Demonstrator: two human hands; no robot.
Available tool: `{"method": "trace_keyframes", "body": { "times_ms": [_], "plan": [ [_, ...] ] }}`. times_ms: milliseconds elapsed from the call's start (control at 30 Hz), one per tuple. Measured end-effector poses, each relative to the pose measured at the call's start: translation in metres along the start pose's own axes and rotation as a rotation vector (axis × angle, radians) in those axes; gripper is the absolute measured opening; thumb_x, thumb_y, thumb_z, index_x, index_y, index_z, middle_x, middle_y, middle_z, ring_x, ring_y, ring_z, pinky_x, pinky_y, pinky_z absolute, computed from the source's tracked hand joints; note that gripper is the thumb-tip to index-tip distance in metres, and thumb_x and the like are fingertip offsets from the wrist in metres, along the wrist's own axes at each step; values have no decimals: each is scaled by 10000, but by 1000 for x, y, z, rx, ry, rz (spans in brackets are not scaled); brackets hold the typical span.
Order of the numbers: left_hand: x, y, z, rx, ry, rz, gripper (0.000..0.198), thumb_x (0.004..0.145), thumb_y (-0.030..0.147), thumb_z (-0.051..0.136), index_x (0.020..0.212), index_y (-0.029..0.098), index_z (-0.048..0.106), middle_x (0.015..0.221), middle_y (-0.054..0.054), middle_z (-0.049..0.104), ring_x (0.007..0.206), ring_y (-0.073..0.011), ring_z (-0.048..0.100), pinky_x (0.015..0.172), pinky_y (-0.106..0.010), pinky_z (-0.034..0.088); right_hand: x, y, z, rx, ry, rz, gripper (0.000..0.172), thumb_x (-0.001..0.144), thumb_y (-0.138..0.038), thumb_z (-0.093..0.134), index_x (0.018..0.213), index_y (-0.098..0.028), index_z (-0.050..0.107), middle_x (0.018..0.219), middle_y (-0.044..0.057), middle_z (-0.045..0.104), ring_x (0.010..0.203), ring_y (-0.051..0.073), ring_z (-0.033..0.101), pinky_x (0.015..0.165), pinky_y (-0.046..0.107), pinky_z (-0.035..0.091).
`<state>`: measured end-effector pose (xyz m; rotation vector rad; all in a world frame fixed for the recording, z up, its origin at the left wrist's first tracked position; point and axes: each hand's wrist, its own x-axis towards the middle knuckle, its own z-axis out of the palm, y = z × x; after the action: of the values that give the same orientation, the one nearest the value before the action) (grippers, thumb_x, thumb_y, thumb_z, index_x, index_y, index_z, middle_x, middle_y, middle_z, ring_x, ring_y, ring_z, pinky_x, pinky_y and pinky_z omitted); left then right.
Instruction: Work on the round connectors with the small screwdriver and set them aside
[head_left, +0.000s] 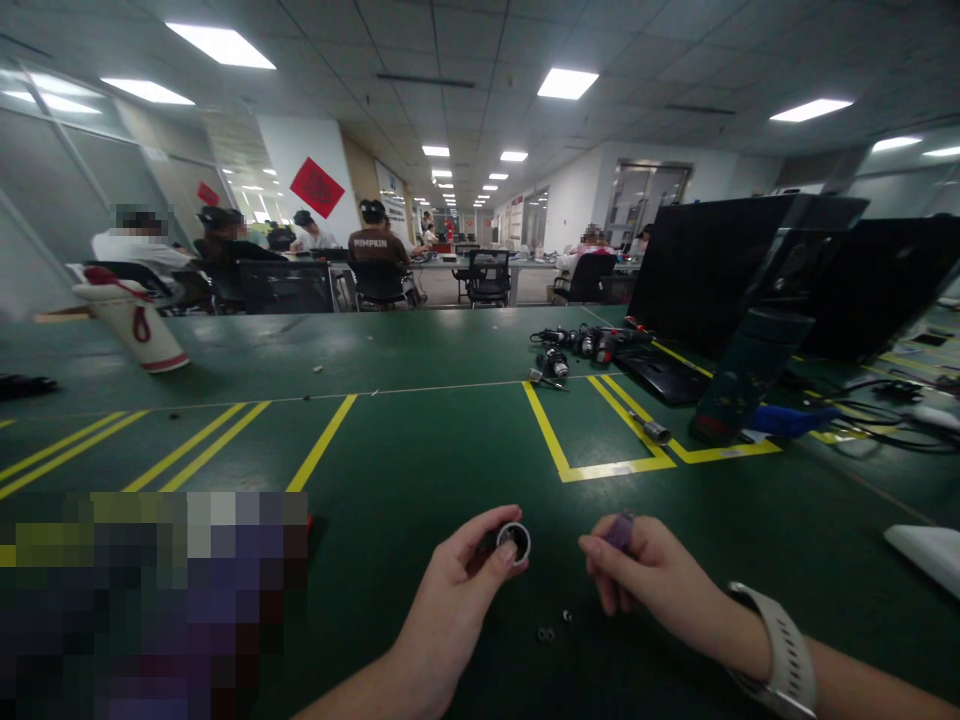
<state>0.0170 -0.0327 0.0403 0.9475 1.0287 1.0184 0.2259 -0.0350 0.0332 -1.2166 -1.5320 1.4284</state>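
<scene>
From my head camera, I face a green table (420,440) marked with yellow tape (544,425), in a long office where ceiling lights (568,83) run to the far end and people (377,250) sit at desks beyond the table's far edge. A white cup (142,325) leans in my view at far left; on the far right stand dark monitors (705,265), with a dark bottle (750,375) before them and a cluster of black and metal parts (556,362) to their left. A metal cylinder (651,430) lies across the tape, left of the bottle. Pixel blocks hide the near left corner, a white object (926,555) is cut off at the right edge, and the cluster is too tangled for me to count. In the near middle, my left hand (469,570) grips a metal ring (519,537), thumb over its dark opening, which I cannot see into clearly. My right hand (645,570), apart from it on the right, is closed on a small purple piece (621,530) between thumb and forefinger, mostly covered. Small loose parts (545,635) lie on the table between my hands, on the near side.
</scene>
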Motion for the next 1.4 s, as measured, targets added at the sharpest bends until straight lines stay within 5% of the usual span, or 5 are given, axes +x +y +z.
{"method": "trace_keyframes", "body": {
  "times_ms": [133,267,433,633,1400],
  "plan": [
    [-3,5,2,76,49,-31,344,722,115,670,1058,187,691,1054,-79,720,1016,-239,638,931,-367,447,7,9,-1,292,101,115,370,847,-496,561,722,-148,544,465,-59,518,402,55,447,395,149,309],
    [-2,4,2,119,43,-36,406,694,42,619,1067,191,681,1010,-67,734,967,-232,651,858,-346,463,0,0,3,407,135,-44,313,852,-460,578,752,-163,568,562,-25,587,501,83,520,463,175,396],
    [-3,0,1,109,21,15,421,660,27,612,1041,189,687,982,-67,735,960,-238,653,834,-336,472,-18,-15,10,-84,13,-400,215,918,-311,507,828,-171,644,743,44,651,667,142,600,603,257,482],
    [-4,0,4,63,40,75,309,638,65,660,918,182,721,999,-84,727,956,-258,667,871,-361,484,-27,-25,18,-500,-29,-630,169,919,-190,467,961,-169,630,789,73,664,727,167,606,663,284,501],
    [-2,-5,5,14,85,110,163,591,79,670,708,174,734,969,-101,732,868,-274,692,848,-418,508,-33,-29,30,-758,-59,-738,159,896,-143,489,995,-188,606,816,89,720,760,194,666,697,296,536]
  ]
}}
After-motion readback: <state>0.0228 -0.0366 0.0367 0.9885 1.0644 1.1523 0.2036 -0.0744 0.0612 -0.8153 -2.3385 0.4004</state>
